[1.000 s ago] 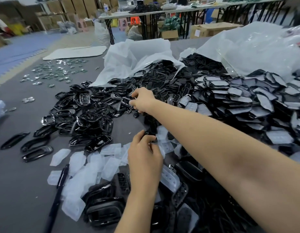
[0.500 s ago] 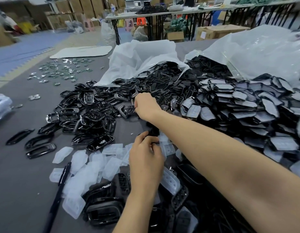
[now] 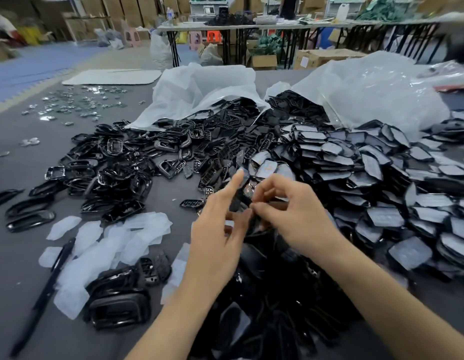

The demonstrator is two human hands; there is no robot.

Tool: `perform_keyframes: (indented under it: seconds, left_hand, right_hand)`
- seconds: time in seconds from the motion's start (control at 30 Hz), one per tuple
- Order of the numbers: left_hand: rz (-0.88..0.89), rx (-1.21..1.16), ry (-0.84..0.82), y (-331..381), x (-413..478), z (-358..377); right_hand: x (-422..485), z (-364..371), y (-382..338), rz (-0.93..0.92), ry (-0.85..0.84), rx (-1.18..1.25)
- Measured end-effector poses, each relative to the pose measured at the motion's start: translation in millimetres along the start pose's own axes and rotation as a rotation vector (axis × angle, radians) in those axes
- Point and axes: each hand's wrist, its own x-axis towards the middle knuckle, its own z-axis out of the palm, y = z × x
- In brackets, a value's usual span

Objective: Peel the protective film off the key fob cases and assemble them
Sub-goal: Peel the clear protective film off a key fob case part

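My left hand (image 3: 218, 237) and my right hand (image 3: 290, 214) meet above the grey table, near the middle of the view. Between them is a small black key fob case part (image 3: 237, 202), partly hidden by the fingers and blurred. The left thumb and lower fingers pinch it while the index finger points straight up. The right hand's curled fingertips pinch its right edge. Film-covered case shells (image 3: 381, 178) are heaped to the right. Black case frames (image 3: 109, 172) lie in a pile to the left.
Peeled clear films (image 3: 109, 242) lie at the front left beside a black pen (image 3: 44, 294) and black case frames (image 3: 119, 305). Two open plastic bags (image 3: 205, 94) (image 3: 368, 87) spill parts at the back. Small shiny metal pieces (image 3: 77, 102) are scattered at the far left.
My right hand has drawn back from the pile of black frames and joined the left hand. The left index finger has lifted straight.
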Motion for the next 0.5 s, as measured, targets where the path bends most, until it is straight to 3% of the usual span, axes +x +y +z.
perform_keyframes:
  seconds: [0.1, 0.23, 0.33, 0.5]
  left_hand:
    - [0.015, -0.054, -0.028, 0, -1, 3]
    - [-0.132, -0.323, 0.025, 0, -1, 1]
    - [-0.246, -0.488, 0.072, 2, -1, 1]
    - [-0.298, -0.550, 0.082, 8, 0, 1]
  right_hand:
    - [-17, -12, 11, 0.132, 0.034, 0.254]
    - [-18, -22, 18, 0.322, 0.115, 0.546]
    - [-17, -27, 19, 0.474, 0.051, 0.679]
    - [-16, -31, 15, 0.459, 0.050, 0.871]
